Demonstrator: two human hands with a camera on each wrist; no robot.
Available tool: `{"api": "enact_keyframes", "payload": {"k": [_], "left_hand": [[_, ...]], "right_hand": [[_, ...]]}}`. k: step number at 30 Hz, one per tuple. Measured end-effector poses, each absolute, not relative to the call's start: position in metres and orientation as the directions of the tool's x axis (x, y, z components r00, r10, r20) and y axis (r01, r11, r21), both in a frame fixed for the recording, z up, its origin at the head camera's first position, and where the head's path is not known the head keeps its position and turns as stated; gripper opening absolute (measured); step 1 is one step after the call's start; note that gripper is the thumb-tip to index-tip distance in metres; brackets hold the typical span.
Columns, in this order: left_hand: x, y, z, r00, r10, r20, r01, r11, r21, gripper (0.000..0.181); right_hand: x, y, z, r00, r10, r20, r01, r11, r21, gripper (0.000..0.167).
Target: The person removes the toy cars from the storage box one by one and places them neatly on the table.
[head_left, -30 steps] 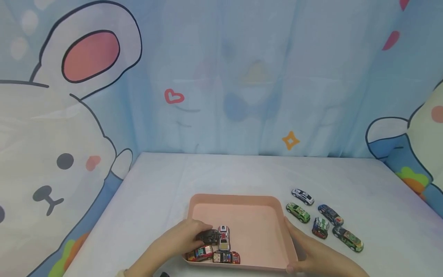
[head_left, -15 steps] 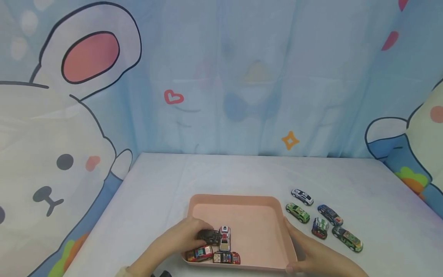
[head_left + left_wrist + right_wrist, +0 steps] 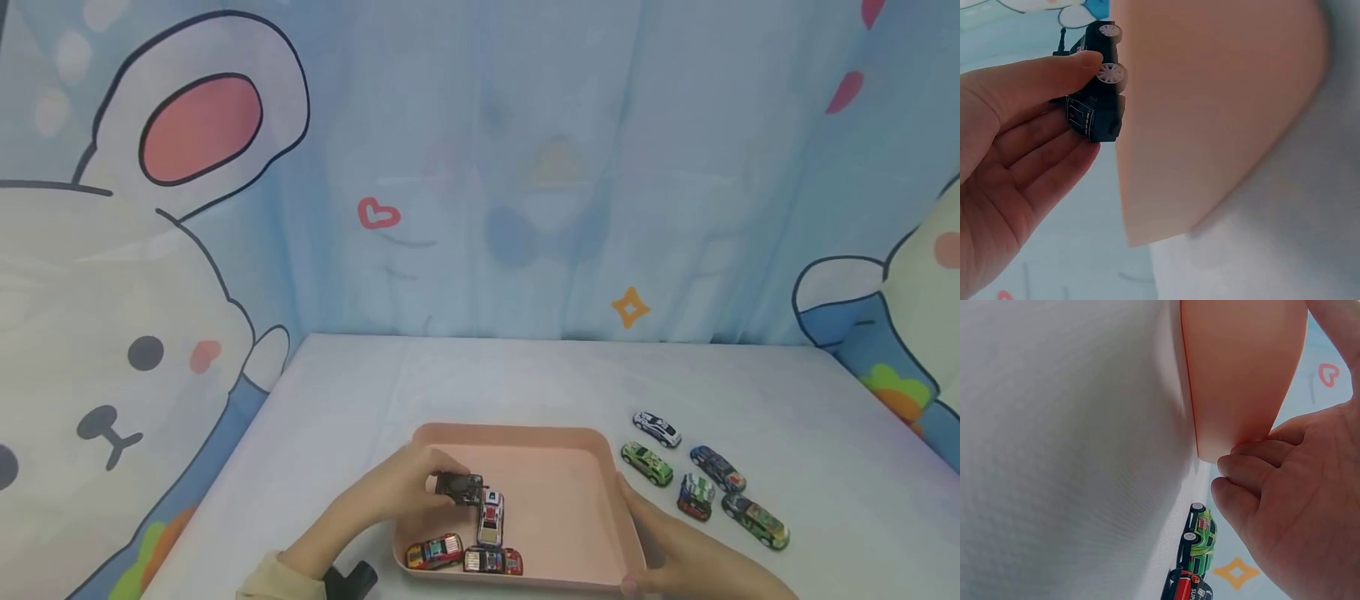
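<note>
My left hand [image 3: 412,483] pinches a black toy car [image 3: 463,490] at the left side of the pink tray [image 3: 555,517]. In the left wrist view, the thumb lies across that black car [image 3: 1107,119], whose light spoked wheels show. Right beside it, a white and red toy car [image 3: 491,518] stands lengthwise in the tray. Closer to the tray's front wall lie a red and yellow toy car [image 3: 435,552] and a dark and red toy car [image 3: 492,561]. My right hand [image 3: 675,542] rests on the tray's right outer wall, fingers fairly straight in the right wrist view.
On the white table [image 3: 360,400], right of the tray, lie a white toy car [image 3: 657,428], a green one [image 3: 647,463], a blue one [image 3: 717,468], a green and white one [image 3: 696,497] and a dark green one [image 3: 756,521]. A patterned curtain [image 3: 450,275] hangs behind.
My left hand and the black car have moved away from the tray's front, slightly up and right in the head view. The right hand stays at the tray's wall.
</note>
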State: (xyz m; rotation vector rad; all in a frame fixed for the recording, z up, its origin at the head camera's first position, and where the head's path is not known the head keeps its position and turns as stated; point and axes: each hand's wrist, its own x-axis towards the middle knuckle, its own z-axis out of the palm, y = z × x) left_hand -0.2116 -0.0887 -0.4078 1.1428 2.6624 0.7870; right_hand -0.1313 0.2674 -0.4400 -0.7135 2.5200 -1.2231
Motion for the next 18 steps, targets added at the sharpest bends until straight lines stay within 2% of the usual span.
{"api": "enact_keyframes", "payload": {"k": [3, 10, 18], "left_hand": [[-0.222, -0.09, -0.398, -0.685, 0.72, 0.11, 0.664, 0.556, 0.5, 0.035], [-0.245, -0.102, -0.382, -0.73, 0.659, 0.18, 0.644, 0.575, 0.505, 0.034], [-0.264, -0.119, -0.383, -0.74, 0.631, 0.231, 0.651, 0.589, 0.479, 0.033]], "right_hand": [[-0.131, 0.267, -0.44, -0.846, -0.533, 0.027, -0.357, 0.527, -0.771, 0.103], [-0.131, 0.269, -0.44, -0.848, -0.53, 0.013, -0.33, 0.507, -0.796, 0.103], [-0.134, 0.269, -0.439, -0.83, -0.557, 0.03, -0.333, 0.452, -0.827, 0.099]]}}
